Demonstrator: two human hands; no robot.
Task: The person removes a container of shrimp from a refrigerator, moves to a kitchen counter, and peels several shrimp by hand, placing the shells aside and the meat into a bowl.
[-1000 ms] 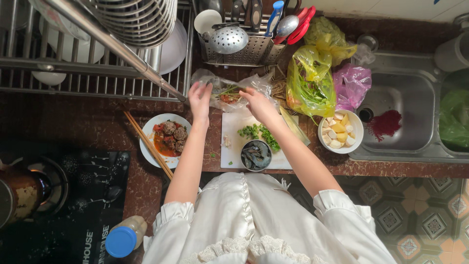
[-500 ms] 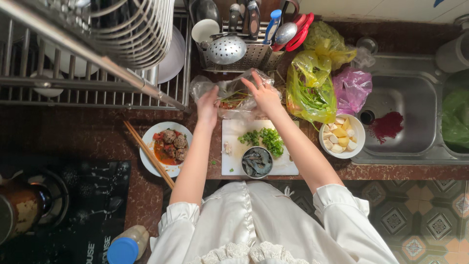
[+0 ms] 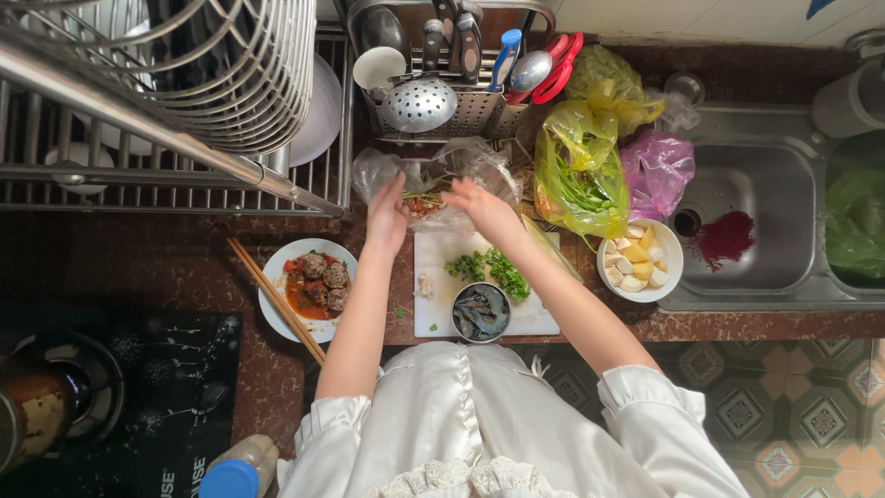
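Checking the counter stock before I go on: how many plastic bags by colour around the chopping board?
Clear bag, under both hands: 1
Yellow bag: 1
Purple bag: 1
Total: 3

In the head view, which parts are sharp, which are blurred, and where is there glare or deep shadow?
Head view: both hands, left hand and right hand, at the clear plastic bag, look sharp, as does the cutting board. The metal bar close to the camera is blurred and bright. The stove corner lies in shadow. The perforated ladle and sink show soft glare.
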